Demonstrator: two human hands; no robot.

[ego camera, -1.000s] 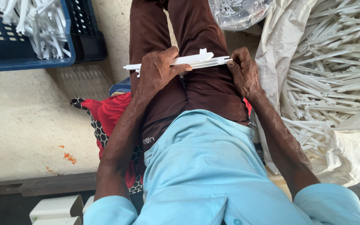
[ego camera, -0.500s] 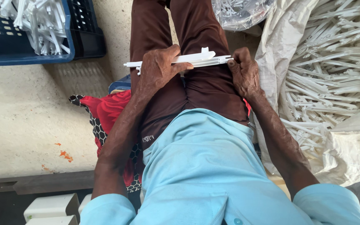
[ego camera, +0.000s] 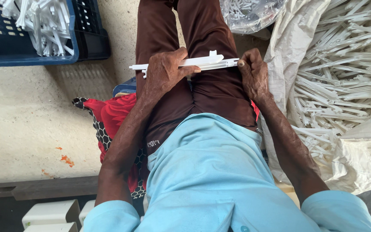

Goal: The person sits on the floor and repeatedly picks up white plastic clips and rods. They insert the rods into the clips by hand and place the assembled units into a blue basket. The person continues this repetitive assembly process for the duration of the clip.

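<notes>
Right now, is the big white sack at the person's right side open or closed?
Open. The white sack has its mouth folded back, and the pile of long white plastic parts inside lies fully exposed.

Both the left hand point(ego camera: 163, 71) and right hand point(ego camera: 254, 74) grip a long white plastic strip point(ego camera: 202, 62) across the lap, a sack of strips point(ego camera: 344, 86) at right.

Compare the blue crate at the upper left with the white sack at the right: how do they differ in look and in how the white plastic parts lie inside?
The blue crate is rigid, with slotted walls; the white sack is soft, crumpled fabric, folded open. The crate's parts form a small tangled heap at one end, while the sack's parts spread in a much larger pile. The crate stands to the person's left, the sack to their right. Both hold long white plastic pieces.
</notes>
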